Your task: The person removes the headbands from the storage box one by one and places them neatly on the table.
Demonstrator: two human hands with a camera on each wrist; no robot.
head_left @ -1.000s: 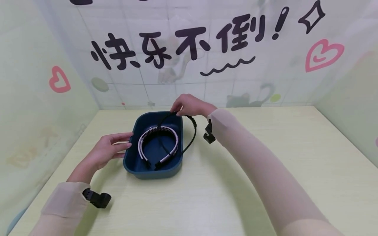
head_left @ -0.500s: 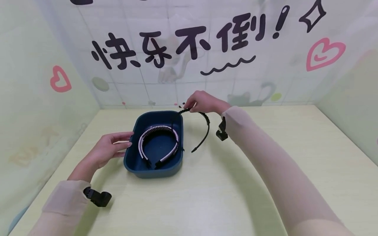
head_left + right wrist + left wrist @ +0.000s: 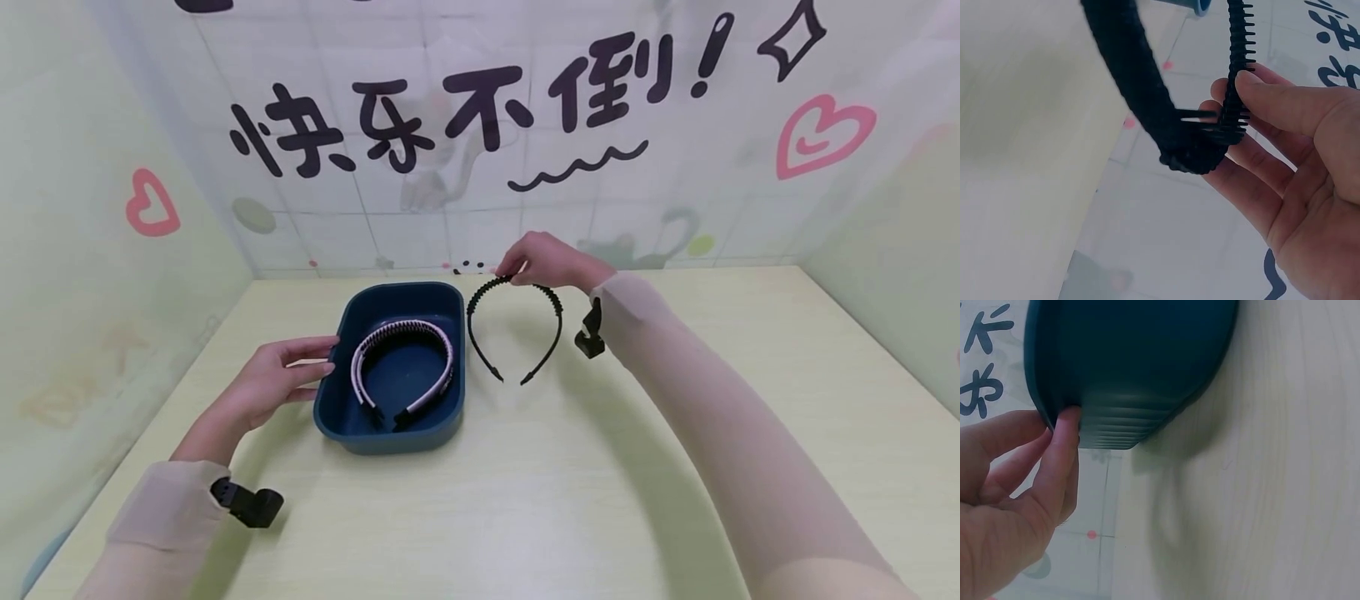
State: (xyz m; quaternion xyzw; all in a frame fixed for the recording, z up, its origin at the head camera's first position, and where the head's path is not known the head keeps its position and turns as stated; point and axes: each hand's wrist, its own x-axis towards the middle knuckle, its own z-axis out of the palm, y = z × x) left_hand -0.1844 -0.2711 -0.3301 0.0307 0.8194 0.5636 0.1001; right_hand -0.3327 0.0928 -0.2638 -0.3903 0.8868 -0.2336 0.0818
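Black headband (image 3: 1134, 69) shifted rightward, pinched, hanging below right hand (image 3: 551, 260)

Head cam: bright, even light; pale glare on table (image 3: 540, 521) lower ctr, soft shadows beside both arms (image 3: 690, 417). L wrist cam: dimmer, shadow mid-frame under tub (image 3: 1141, 356). R wrist cam: dim, hazy, headband (image 3: 1125, 69) soft-edged upper L.

From my remote post: a pale, wood-grained table (image 3: 525, 508) carries a dark blue bin (image 3: 401, 445) resting directly on it, near the surface's back edge and closer to the left back corner than the right.
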